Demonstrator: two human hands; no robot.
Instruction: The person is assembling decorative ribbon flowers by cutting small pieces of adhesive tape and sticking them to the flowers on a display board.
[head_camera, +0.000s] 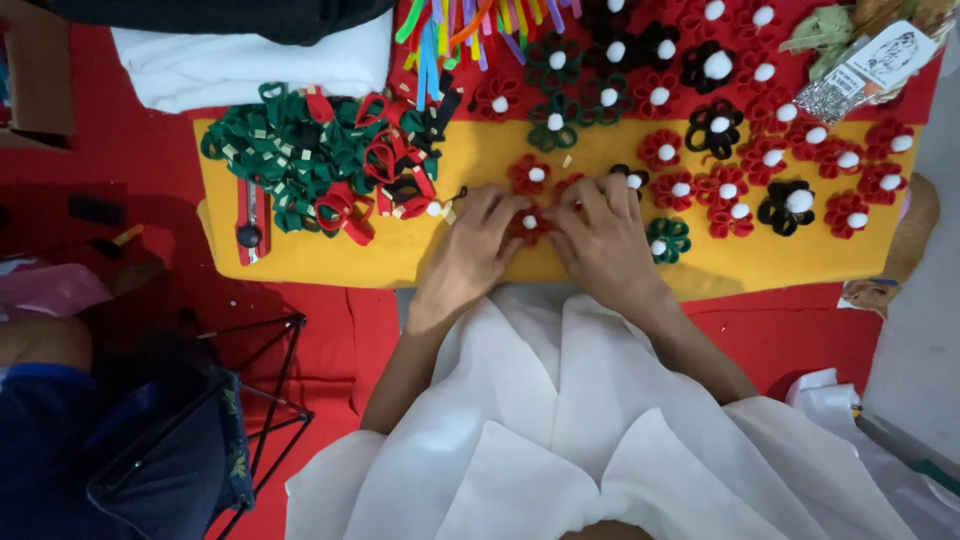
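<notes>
My left hand (472, 250) and my right hand (605, 240) meet over a yellow board (400, 250), fingertips pressed on a small red felt flower with a white pompom centre (528, 223). Both hands pinch it together. Several finished red, black and green felt flowers (720, 130) lie beyond and to the right. A pile of green, red and black felt loops (320, 155) sits to the left of my left hand.
A red utility knife (250, 222) lies at the board's left end. Coloured felt strips (470, 30) and folded white cloth (250, 60) lie at the back. White fabric (560, 440) covers my lap. A black wire stand (265, 400) and another person's arm (40, 345) are at the left.
</notes>
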